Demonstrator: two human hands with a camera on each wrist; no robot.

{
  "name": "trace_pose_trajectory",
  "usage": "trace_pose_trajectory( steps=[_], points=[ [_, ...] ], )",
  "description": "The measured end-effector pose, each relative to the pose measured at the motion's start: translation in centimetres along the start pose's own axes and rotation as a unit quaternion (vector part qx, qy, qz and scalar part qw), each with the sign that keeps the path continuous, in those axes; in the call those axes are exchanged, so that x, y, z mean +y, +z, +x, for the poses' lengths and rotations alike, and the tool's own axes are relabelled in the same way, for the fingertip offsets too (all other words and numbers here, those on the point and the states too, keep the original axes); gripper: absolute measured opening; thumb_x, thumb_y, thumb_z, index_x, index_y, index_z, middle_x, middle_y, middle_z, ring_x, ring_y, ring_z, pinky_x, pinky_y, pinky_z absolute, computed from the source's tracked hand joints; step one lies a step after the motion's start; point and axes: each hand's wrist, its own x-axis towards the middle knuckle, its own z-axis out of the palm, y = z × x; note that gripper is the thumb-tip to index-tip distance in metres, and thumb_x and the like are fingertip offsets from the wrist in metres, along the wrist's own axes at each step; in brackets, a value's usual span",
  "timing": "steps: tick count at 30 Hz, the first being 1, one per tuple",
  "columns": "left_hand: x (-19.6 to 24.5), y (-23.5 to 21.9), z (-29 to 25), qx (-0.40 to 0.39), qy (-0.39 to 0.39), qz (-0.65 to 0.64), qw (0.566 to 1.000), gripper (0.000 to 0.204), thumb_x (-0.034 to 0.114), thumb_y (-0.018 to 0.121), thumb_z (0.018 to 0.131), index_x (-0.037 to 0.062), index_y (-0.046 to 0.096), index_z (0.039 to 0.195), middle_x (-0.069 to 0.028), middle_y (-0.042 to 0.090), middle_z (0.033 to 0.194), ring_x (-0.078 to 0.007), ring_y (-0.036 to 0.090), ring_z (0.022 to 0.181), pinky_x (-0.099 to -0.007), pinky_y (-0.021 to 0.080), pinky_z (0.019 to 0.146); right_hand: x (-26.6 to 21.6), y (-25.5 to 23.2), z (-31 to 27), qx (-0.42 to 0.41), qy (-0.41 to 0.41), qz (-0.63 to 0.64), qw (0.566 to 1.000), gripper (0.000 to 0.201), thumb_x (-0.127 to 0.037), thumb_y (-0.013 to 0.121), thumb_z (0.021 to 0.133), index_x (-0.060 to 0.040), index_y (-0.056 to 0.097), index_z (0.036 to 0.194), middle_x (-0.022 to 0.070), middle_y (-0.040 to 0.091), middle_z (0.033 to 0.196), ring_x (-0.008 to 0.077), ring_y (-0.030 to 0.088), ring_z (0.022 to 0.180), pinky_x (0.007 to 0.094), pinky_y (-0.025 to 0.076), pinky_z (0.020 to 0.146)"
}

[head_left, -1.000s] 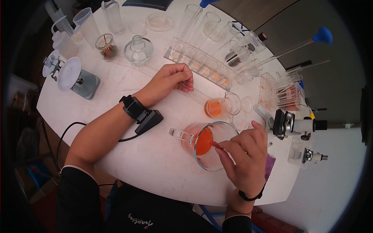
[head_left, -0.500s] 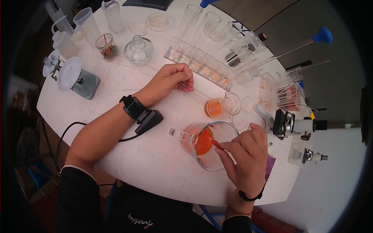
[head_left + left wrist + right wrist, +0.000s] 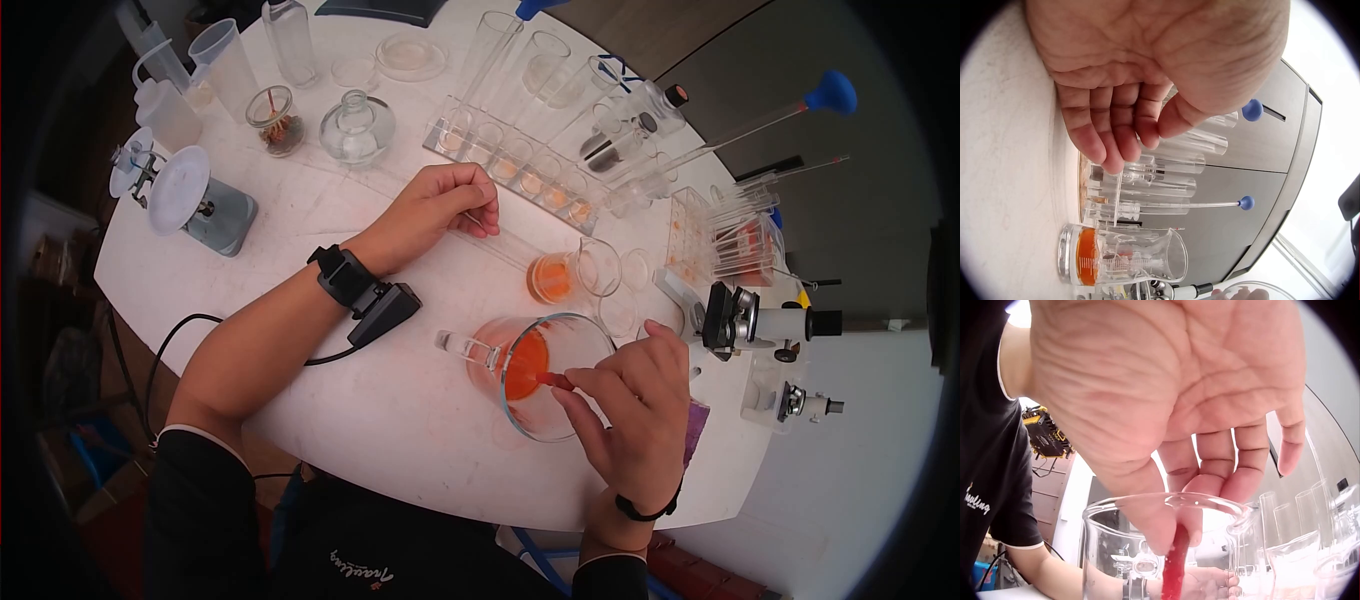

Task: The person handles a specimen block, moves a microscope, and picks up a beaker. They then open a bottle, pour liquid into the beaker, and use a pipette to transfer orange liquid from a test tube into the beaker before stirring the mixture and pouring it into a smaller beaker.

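My right hand [image 3: 635, 410] is over the mouth of a large glass jug [image 3: 470, 352] with a handle, which holds orange liquid [image 3: 522, 372]. Thumb and forefinger pinch a short red stick [image 3: 1175, 565], its lower end down inside the jug by the liquid. Beyond the jug stands a small glass beaker [image 3: 1141, 256] with orange liquid. My left hand [image 3: 445, 210] rests on the table, fingers loosely curled and holding nothing. Beside its fingertips a thin clear glass rod [image 3: 500, 246] lies on the table, running toward the small beaker; the hand hides part of it.
A rack [image 3: 520, 180] of large test tubes stands behind my left hand. To the left are a balance scale [image 3: 215, 215], a round glass bottle [image 3: 356, 130] and a jar [image 3: 275, 130]. A microscope [image 3: 745, 315] and a rack of thin tubes [image 3: 690, 235] are at the right.
The red stick in my right fingers shifts slightly, its tip drawn back and then reaching further over the orange liquid again. My left hand keeps still.
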Motion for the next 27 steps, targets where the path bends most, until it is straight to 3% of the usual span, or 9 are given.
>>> trace_pose_trajectory(
  steps=[11,27],
  points=[
    [0.0,0.0,0.0,-0.003,0.002,0.004,1.0,0.018,0.022,0.05,0.101,0.0081,0.057,0.091,-0.0022,0.061,0.091,-0.0118,0.061,0.085,-0.0275,0.051,0.081,-0.6,-0.4,-0.1,0.004,0.021,-0.003,1.0,0.016,-0.012,0.08,0.069,-0.0108,0.069,0.081,0.0001,0.052,0.075,0.019,0.054,0.074,0.046,0.042,0.095],
    [0.1,-0.2,-0.1,0.001,0.002,-0.004,1.0,0.019,0.02,0.05,0.101,0.0063,0.057,0.091,-0.0025,0.061,0.091,-0.0117,0.061,0.087,-0.0279,0.052,0.083,-0.4,-0.4,2.8,-0.032,-0.034,-0.007,0.999,0.02,-0.01,0.078,0.069,-0.0077,0.064,0.083,0.0033,0.053,0.081,0.0242,0.052,0.078,0.0428,0.042,0.085]
  ],
)
